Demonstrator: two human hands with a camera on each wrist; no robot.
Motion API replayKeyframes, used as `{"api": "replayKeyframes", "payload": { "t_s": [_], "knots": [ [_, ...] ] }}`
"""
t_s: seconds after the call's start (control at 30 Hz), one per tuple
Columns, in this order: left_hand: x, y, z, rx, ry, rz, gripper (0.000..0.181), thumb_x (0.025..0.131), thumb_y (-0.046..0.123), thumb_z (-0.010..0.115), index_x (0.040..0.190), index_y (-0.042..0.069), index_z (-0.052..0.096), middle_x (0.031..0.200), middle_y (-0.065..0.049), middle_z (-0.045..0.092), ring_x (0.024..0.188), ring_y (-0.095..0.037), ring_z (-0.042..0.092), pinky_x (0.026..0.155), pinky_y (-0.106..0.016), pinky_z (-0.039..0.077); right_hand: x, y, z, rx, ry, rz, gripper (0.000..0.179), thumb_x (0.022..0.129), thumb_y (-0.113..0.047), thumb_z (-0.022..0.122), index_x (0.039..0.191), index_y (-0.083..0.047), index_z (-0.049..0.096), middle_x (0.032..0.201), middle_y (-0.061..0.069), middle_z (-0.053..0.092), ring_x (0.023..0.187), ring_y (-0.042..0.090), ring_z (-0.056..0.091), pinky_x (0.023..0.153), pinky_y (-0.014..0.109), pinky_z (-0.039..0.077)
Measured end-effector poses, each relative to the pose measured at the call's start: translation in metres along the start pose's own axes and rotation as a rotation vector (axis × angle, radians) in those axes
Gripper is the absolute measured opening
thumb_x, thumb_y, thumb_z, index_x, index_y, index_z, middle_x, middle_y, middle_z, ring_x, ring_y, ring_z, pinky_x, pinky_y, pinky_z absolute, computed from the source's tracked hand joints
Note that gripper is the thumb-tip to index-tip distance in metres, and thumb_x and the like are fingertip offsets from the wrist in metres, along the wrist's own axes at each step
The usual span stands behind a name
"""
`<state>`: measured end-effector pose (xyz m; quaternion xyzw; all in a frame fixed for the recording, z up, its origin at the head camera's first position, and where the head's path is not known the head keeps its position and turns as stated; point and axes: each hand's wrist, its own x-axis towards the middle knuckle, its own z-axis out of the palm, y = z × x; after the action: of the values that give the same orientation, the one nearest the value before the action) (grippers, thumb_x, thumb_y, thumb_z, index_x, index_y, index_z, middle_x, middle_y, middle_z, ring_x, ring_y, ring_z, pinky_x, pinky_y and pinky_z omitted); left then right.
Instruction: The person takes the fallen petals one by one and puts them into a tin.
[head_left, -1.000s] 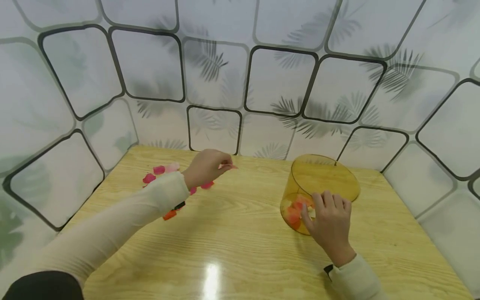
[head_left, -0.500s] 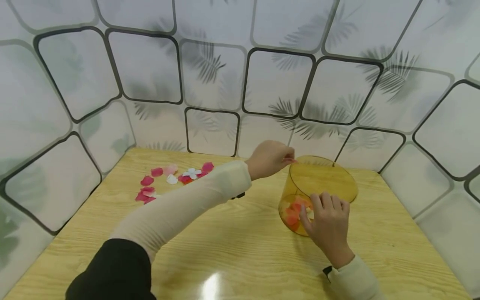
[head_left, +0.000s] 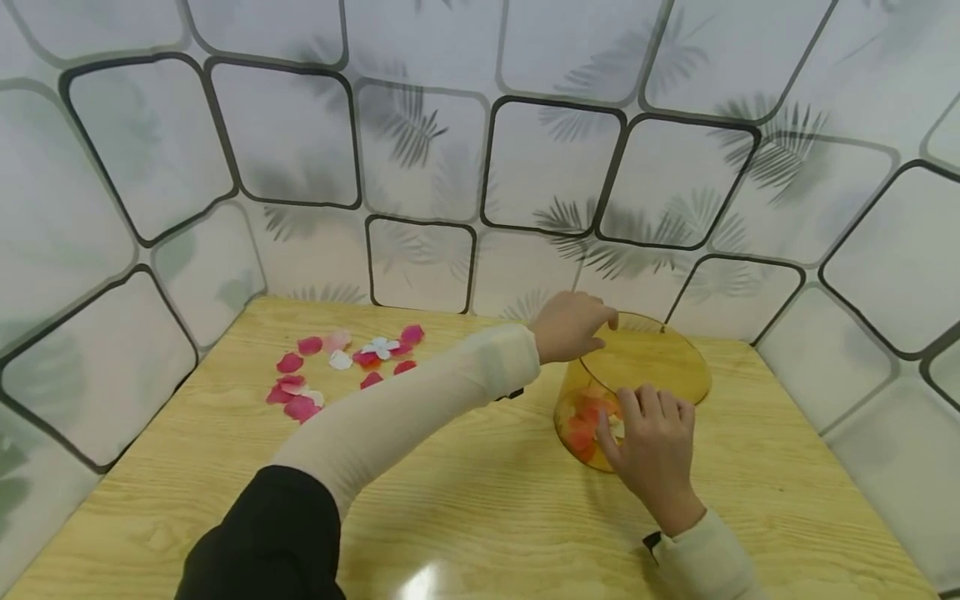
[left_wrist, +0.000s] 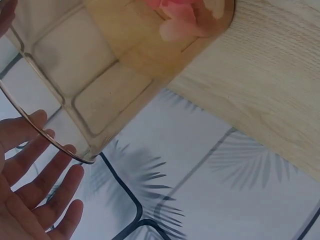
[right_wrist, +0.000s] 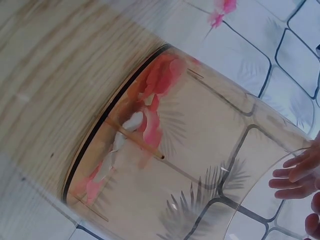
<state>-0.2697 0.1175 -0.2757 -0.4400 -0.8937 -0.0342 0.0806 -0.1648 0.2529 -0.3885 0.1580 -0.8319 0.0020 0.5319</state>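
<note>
A see-through amber cylinder-shaped container stands on the wooden table, with pink, orange-red and white petals lying at its bottom. My left hand reaches across to the far left part of its rim. Its fingers are spread at the rim, and no petal shows in them. My right hand holds the near right side of the container, fingers bent at the rim and thumb against the wall; its fingertips are hidden in the head view.
Loose pink and red petals lie on the left of the table, with a white flower-shaped piece among them. My left forearm crosses above the table. Patterned sheeting borders the table's back and sides.
My left hand has carried a pink petal rightward from the scattered petals to the container's rim. The pinch has loosened and the petal is gone from the fingers. My right hand has stayed put.
</note>
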Motion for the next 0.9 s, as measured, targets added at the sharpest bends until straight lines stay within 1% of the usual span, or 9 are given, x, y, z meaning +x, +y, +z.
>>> {"api": "replayKeyframes", "payload": {
  "t_s": [0.17, 0.23, 0.37, 0.47, 0.57, 0.67, 0.8, 0.9],
  "knots": [
    [-0.01, -0.005, 0.001, -0.02, 0.05, 0.014, 0.028, 0.092, 0.028, 0.061, 0.119, 0.019, 0.063, 0.113, 0.002, 0.066, 0.097, -0.013, 0.063, 0.087, -0.026, 0.05, 0.001, -0.001, -0.001, 0.0, 0.002, -0.002, 0.034, 0.083, -0.033, 0.048, 0.081, 0.0, 0.057, 0.07, 0.016, 0.051, 0.061, 0.035, 0.047, 0.062, 0.049, 0.036],
    [-0.017, -0.008, 0.002, -0.035, 0.069, 0.017, 0.028, 0.092, 0.027, 0.061, 0.118, 0.018, 0.063, 0.112, 0.001, 0.067, 0.096, -0.014, 0.063, 0.087, -0.026, 0.05, 0.002, -0.001, -0.001, -0.001, 0.003, -0.004, 0.035, 0.086, -0.033, 0.047, 0.081, 0.0, 0.056, 0.069, 0.016, 0.051, 0.061, 0.035, 0.047, 0.061, 0.048, 0.035],
    [-0.034, -0.018, 0.003, -0.05, 0.111, 0.014, 0.027, 0.092, 0.027, 0.061, 0.117, 0.017, 0.064, 0.111, 0.0, 0.067, 0.095, -0.014, 0.062, 0.087, -0.028, 0.049, 0.001, -0.002, -0.001, -0.002, -0.003, -0.003, 0.037, 0.088, -0.035, 0.045, 0.081, -0.001, 0.056, 0.069, 0.015, 0.051, 0.061, 0.034, 0.046, 0.061, 0.048, 0.035],
    [-0.05, -0.029, 0.005, -0.059, 0.143, 0.013, 0.026, 0.091, 0.027, 0.062, 0.115, 0.016, 0.064, 0.111, 0.0, 0.067, 0.097, -0.015, 0.063, 0.091, -0.03, 0.049, 0.001, -0.002, 0.0, 0.003, -0.001, -0.001, 0.034, 0.085, -0.033, 0.048, 0.081, 0.0, 0.056, 0.069, 0.015, 0.05, 0.06, 0.034, 0.045, 0.061, 0.048, 0.034],
    [-0.068, -0.044, 0.006, -0.079, 0.169, 0.006, 0.025, 0.09, 0.025, 0.063, 0.113, 0.015, 0.065, 0.11, -0.001, 0.067, 0.099, -0.017, 0.063, 0.093, -0.033, 0.048, 0.001, -0.001, 0.001, 0.01, 0.0, -0.001, 0.032, 0.082, -0.032, 0.049, 0.08, 0.0, 0.056, 0.069, 0.015, 0.049, 0.06, 0.034, 0.044, 0.061, 0.048, 0.033],
    [-0.089, -0.062, 0.008, -0.091, 0.189, -0.017, 0.024, 0.089, 0.023, 0.065, 0.111, 0.013, 0.066, 0.108, -0.002, 0.068, 0.099, -0.02, 0.064, 0.092, -0.036, 0.049, 0.002, -0.002, 0.001, 0.013, 0.003, -0.002, 0.032, 0.083, -0.032, 0.049, 0.08, 0.0, 0.055, 0.069, 0.015, 0.049, 0.06, 0.034, 0.044, 0.061, 0.048, 0.033],
    [-0.119, -0.092, 0.012, -0.076, 0.197, -0.076, 0.023, 0.086, 0.021, 0.068, 0.108, 0.012, 0.066, 0.104, -0.004, 0.069, 0.093, -0.021, 0.065, 0.088, -0.038, 0.05, 0.002, -0.002, 0.001, 0.007, 0.009, -0.001, 0.033, 0.084, -0.032, 0.048, 0.08, 0.0, 0.055, 0.069, 0.015, 0.049, 0.06, 0.034, 0.044, 0.061, 0.047, 0.032],
    [-0.141, -0.114, 0.015, -0.079, 0.171, -0.143, 0.022, 0.086, 0.018, 0.069, 0.106, 0.011, 0.067, 0.102, -0.005, 0.069, 0.087, -0.022, 0.065, 0.084, -0.038, 0.052, 0.001, -0.001, 0.001, 0.003, 0.009, 0.0, 0.032, 0.083, -0.032, 0.049, 0.08, 0.0, 0.055, 0.069, 0.015, 0.049, 0.06, 0.035, 0.044, 0.061, 0.048, 0.033]
  ]
}}
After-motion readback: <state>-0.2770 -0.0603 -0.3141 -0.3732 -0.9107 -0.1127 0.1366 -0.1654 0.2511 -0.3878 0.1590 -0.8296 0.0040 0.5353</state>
